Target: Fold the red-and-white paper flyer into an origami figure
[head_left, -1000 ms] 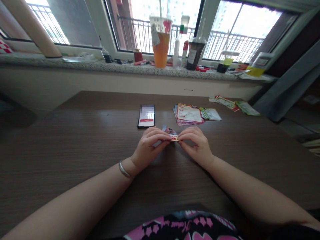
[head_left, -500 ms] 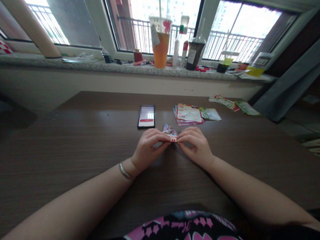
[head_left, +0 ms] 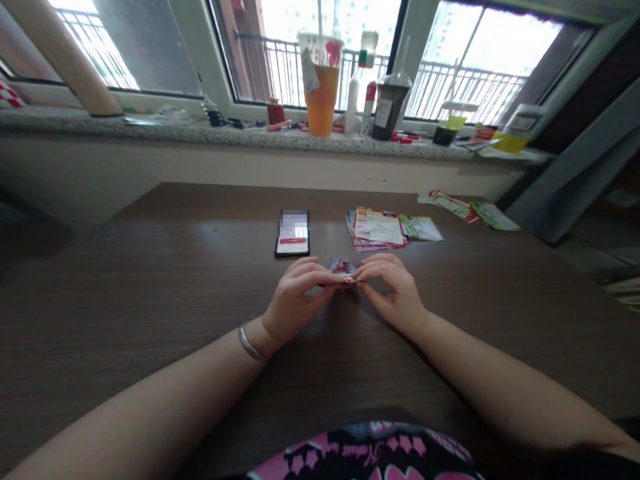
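A small piece of folded printed paper [head_left: 343, 265] is pinched between my two hands, just above the brown table. My left hand [head_left: 303, 287] grips its near edge from the left, thumb below and fingers on top. From the right, my right hand [head_left: 390, 287] pinches the same near edge between thumb and fingertips. The paper's blue and reddish upper part shows beyond my fingers; much of its near edge is hidden by them. Just past my left hand lies a phone [head_left: 293, 233] with its screen lit.
Beyond my right hand lies a stack of printed sheets [head_left: 379, 228], with a greenish leaflet [head_left: 423, 228] beside it. More leaflets [head_left: 495, 217] lie at the far right. On the windowsill [head_left: 225, 133] stand an orange drink cup [head_left: 321, 100], a dark cup [head_left: 390, 110] and bottles.
The folded paper has tipped flatter, and less of its upper part and near strip shows. My left fingers have slid slightly right along its near edge.
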Action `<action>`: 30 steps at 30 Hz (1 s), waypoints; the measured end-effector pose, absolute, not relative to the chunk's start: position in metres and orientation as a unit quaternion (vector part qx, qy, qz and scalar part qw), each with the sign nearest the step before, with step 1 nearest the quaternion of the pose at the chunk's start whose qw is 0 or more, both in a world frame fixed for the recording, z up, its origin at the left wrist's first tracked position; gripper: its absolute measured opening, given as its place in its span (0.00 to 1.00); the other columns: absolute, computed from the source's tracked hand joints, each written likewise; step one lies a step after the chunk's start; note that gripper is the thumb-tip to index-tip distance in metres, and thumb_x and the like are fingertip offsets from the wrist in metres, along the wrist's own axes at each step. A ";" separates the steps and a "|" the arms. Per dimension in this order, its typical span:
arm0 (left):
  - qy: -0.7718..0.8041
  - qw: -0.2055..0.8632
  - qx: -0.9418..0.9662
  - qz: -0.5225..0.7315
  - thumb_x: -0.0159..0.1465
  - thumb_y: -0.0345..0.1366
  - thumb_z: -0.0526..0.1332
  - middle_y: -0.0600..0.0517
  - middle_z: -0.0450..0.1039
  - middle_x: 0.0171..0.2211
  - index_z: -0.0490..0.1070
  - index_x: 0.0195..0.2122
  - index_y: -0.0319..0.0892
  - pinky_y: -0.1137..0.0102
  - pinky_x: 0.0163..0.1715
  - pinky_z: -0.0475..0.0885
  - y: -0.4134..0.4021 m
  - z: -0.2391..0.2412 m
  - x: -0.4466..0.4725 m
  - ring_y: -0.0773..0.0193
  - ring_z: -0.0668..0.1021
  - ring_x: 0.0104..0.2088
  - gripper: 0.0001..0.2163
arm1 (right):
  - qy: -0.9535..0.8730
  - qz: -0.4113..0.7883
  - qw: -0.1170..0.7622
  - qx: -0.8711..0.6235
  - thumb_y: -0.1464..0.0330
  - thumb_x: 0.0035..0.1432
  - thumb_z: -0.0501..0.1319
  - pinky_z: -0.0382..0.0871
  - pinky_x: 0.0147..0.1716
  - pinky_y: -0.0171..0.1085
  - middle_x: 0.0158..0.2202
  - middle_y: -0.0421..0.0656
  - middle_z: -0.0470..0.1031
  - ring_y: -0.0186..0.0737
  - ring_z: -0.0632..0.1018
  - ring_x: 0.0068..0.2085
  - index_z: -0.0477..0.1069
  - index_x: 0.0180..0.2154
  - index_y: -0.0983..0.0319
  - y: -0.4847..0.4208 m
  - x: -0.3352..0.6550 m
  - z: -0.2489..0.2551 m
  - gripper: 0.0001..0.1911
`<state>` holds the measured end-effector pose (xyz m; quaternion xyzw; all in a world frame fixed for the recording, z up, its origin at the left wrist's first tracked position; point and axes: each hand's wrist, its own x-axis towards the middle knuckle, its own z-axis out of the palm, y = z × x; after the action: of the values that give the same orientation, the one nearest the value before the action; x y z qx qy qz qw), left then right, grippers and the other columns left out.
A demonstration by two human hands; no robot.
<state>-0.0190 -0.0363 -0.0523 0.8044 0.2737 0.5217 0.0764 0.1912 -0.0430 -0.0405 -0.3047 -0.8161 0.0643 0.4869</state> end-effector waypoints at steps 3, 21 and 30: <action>0.259 0.077 0.813 0.516 0.61 0.33 0.64 0.52 0.78 0.32 0.74 0.35 0.44 0.62 0.44 0.73 -0.037 -0.050 -0.019 0.65 0.79 0.33 0.01 | -0.825 0.045 0.474 -0.304 0.73 0.57 0.62 0.71 0.44 0.45 0.34 0.41 0.80 0.42 0.77 0.42 0.73 0.35 0.56 -0.045 0.191 -0.039 0.05; 0.288 0.067 0.829 0.475 0.57 0.27 0.62 0.52 0.73 0.28 0.69 0.29 0.42 0.67 0.36 0.72 -0.038 -0.049 -0.014 0.65 0.75 0.30 0.04 | -0.825 0.071 0.467 -0.310 0.74 0.56 0.61 0.71 0.44 0.43 0.33 0.41 0.78 0.41 0.76 0.41 0.72 0.34 0.58 -0.048 0.187 -0.037 0.06; 0.295 0.074 0.845 0.440 0.59 0.29 0.62 0.52 0.74 0.30 0.72 0.30 0.42 0.70 0.33 0.71 -0.035 -0.052 -0.014 0.65 0.75 0.31 0.02 | -0.840 0.085 0.442 -0.304 0.74 0.56 0.62 0.71 0.44 0.43 0.34 0.40 0.78 0.41 0.75 0.42 0.71 0.34 0.57 -0.048 0.184 -0.037 0.06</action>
<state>-0.0139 -0.0353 -0.0522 0.8450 0.2953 0.4396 0.0742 0.1845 -0.0483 -0.0366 -0.3041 -0.8397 0.0846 0.4418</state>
